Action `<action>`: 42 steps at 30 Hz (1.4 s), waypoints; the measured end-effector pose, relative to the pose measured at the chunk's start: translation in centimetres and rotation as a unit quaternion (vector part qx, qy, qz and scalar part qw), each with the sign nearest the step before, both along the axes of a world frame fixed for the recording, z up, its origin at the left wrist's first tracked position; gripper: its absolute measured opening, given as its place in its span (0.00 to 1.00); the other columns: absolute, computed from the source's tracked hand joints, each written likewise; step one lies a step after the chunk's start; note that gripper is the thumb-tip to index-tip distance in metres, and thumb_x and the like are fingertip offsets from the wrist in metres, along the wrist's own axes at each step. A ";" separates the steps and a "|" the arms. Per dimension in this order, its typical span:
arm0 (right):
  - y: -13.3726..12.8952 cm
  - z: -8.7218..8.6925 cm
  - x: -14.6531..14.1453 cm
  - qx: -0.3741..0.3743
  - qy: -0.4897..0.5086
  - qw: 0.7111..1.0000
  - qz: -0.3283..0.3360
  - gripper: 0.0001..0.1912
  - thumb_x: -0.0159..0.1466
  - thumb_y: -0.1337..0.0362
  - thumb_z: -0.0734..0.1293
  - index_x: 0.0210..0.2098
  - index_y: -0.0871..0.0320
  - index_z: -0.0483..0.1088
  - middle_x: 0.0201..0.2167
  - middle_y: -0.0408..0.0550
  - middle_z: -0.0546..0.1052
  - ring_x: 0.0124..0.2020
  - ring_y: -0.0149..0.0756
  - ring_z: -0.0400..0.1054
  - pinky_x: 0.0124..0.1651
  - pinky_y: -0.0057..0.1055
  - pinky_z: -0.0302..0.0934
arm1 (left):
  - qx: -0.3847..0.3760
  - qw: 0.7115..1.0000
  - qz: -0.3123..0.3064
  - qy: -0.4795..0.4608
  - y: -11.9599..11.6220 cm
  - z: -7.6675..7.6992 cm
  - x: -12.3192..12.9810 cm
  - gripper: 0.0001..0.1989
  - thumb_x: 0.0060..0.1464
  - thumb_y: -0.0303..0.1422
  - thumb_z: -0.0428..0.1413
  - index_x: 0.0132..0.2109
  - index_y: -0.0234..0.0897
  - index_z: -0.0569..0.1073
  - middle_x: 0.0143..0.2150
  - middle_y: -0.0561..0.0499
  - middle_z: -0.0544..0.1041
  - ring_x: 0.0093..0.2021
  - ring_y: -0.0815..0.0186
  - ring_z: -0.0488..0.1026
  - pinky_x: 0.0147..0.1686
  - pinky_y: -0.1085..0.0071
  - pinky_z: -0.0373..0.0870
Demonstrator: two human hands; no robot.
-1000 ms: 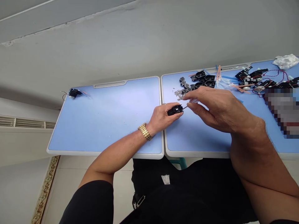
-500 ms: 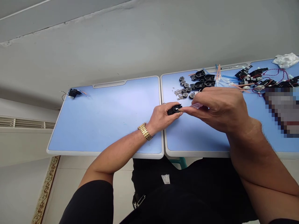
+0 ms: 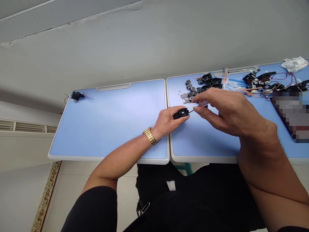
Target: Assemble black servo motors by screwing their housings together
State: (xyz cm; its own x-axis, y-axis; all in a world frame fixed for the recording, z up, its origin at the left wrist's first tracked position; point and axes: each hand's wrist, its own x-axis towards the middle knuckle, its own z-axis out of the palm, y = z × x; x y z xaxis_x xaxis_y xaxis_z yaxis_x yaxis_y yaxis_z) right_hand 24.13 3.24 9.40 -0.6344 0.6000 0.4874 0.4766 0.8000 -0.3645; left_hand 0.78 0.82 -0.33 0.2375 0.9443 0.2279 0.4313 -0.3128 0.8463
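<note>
Fingers of my left hand point(image 3: 166, 120) are closed round a small black plastic housing point(image 3: 180, 113), which has a pale round spot on its upper face. My right hand point(image 3: 227, 111) pinches a screwdriver point(image 3: 203, 103) with a clear pinkish handle. Its thin shaft points left and down, with the tip at the right end of the housing; whether it touches cannot be made out. Beyond my hands lie a heap of small screws point(image 3: 185, 97) and several round black-and-silver parts point(image 3: 188, 84), partly behind my right fingers.
Several black housings point(image 3: 207, 78) and clear, blue and orange strips point(image 3: 227, 82) lie at the back right. Further right are wired black assemblies point(image 3: 272, 84), crumpled white tissue point(image 3: 294, 64) and a blurred flat object point(image 3: 289, 116). Another black assembly point(image 3: 76, 96) sits on the left table point(image 3: 108, 129).
My right hand has drawn slightly back, and its fingertips have moved off the housing up to the screwdriver's handle. The screwdriver's shaft now shows. My left hand has barely moved.
</note>
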 end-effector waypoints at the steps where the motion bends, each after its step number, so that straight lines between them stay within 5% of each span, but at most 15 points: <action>1: 0.0 0.2 0.2 -0.005 -0.005 1.000 0.011 0.10 0.77 0.64 0.67 0.55 0.49 0.77 0.44 0.49 0.86 0.40 0.46 0.81 0.41 0.42 0.71 | 0.001 1.000 0.001 -0.001 0.0 0.0 0.0 0.14 0.66 0.40 0.70 0.56 0.44 0.85 0.51 0.49 0.90 0.48 0.61 0.86 0.52 0.64 0.82; 8: 0.3 0.5 1.0 -0.029 -0.020 0.999 -0.009 0.02 0.77 0.63 0.69 0.46 0.49 0.74 0.36 0.45 0.85 0.34 0.44 0.80 0.36 0.40 0.67 | 0.004 1.000 0.007 0.011 0.0 0.0 0.0 0.14 0.66 0.38 0.70 0.55 0.42 0.85 0.51 0.49 0.90 0.48 0.62 0.87 0.51 0.65 0.82; 20: -0.7 -0.5 0.0 0.028 -0.063 0.995 -0.076 0.11 0.79 0.53 0.67 0.42 0.50 0.77 0.28 0.48 0.81 0.31 0.49 0.78 0.34 0.43 0.57 | 0.036 0.999 -0.008 0.011 0.1 -0.3 -0.1 0.14 0.67 0.40 0.69 0.56 0.42 0.85 0.50 0.49 0.90 0.47 0.62 0.86 0.49 0.65 0.81; 42: -1.1 -1.0 -1.5 0.014 0.012 0.990 -0.140 0.09 0.79 0.54 0.68 0.43 0.49 0.74 0.31 0.45 0.84 0.29 0.44 0.78 0.31 0.41 0.61 | 0.042 0.999 0.027 -0.012 0.2 -0.6 -0.2 0.15 0.69 0.39 0.69 0.59 0.41 0.84 0.55 0.46 0.90 0.53 0.58 0.87 0.58 0.58 0.84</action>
State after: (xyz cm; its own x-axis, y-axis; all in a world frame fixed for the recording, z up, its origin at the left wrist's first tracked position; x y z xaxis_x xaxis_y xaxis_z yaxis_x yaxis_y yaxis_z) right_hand 22.60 2.16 8.44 -0.4343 0.7361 0.5192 0.6723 0.6485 -0.3571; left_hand 0.62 1.04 -0.95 0.1801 0.9328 0.3122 0.4297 -0.3601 0.8280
